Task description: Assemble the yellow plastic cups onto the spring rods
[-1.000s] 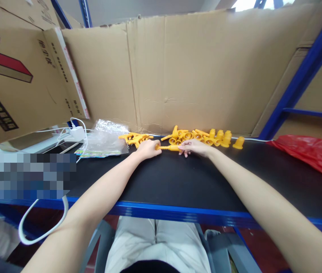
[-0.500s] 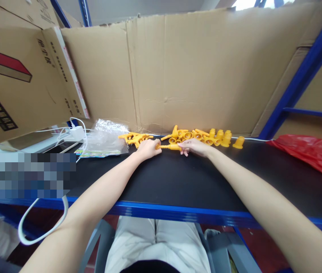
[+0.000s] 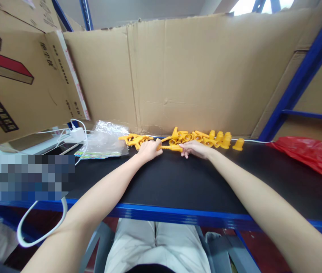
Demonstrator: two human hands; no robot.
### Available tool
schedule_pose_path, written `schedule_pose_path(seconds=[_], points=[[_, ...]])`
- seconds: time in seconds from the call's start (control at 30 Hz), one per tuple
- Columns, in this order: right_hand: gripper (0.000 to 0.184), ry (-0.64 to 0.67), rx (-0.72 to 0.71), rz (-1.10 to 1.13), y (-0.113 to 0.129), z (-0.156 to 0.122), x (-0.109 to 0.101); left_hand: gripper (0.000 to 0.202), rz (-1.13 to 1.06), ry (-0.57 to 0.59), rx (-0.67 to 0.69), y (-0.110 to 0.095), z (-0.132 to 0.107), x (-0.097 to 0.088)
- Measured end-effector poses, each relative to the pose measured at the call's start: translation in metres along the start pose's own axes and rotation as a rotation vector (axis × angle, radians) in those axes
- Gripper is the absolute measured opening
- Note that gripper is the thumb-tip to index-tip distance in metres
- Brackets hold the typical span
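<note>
My left hand (image 3: pixel 149 150) is curled around the narrow end of a long yellow plastic piece (image 3: pixel 175 148) with a ribbed stem, directly ahead of me at twelve o'clock, above the black tabletop (image 3: pixel 178 182). My right hand (image 3: pixel 195 148) pinches its thicker end between thumb and fingers. The stem and the thicker part meet in one line between my hands; I cannot tell whether they are fully fitted together.

This one piece seems to be midway through handling, since neither hand has let go. From it, loose yellow branching plastic pieces (image 3: pixel 134 141) lie heaped between nine and ten o'clock; yellow plastic cones with round hollow mouths (image 3: pixel 188 138) lie jumbled at two, and yellow flared plastic cups (image 3: pixel 238 144) stand at three. Which of these are already dealt with, I cannot tell.

Compared with a second ago, little differs: the view is tipped slightly, and my right fingers sit a touch further toward three o'clock, showing more of the thicker end. The heap and cups appear unchanged.
</note>
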State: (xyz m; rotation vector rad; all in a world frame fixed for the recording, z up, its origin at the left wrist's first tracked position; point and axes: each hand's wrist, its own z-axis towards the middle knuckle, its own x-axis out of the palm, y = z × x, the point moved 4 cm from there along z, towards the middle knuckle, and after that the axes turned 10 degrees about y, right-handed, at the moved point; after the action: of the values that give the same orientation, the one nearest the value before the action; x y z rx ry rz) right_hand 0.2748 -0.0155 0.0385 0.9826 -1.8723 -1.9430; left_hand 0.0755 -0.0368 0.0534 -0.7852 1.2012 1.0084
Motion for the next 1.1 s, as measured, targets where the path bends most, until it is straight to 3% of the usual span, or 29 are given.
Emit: schedule_pose_path(seconds=[0.23, 0.47, 0.63, 0.77, 0.87, 1.0, 1.1], points=[[0.031, -0.054, -0.011, -0.018, -0.003, 0.002, -0.003, 0.032, -0.017, -0.012, 0.019, 0.001, 0.001, 0.002], [0.034, -0.32, -0.159, -0.057, 0.015, -0.003, -0.022, 0.065, -0.121, -0.097, 0.073, -0.003, 0.0, -0.001], [0.044, -0.599, -0.3, -0.105, 0.028, -0.01, -0.038, 0.062, -0.137, -0.086, 0.073, -0.002, 0.0, -0.001], [0.049, -0.833, -0.409, -0.356, 0.029, -0.015, -0.047, 0.048, -0.098, -0.041, 0.097, -0.002, 0.001, 0.002], [0.043, -0.993, -0.413, -0.711, 0.026, -0.023, -0.046, 0.041, -0.087, -0.043, 0.106, -0.003, 0.001, 0.003], [0.033, -0.962, -0.267, -1.213, 0.019, -0.023, -0.036, 0.032, -0.092, -0.03, 0.111, -0.002, 0.003, 0.005], [0.033, -0.901, -0.116, -1.38, 0.013, -0.018, -0.032, 0.029, -0.099, -0.024, 0.11, -0.001, 0.004, 0.006]])
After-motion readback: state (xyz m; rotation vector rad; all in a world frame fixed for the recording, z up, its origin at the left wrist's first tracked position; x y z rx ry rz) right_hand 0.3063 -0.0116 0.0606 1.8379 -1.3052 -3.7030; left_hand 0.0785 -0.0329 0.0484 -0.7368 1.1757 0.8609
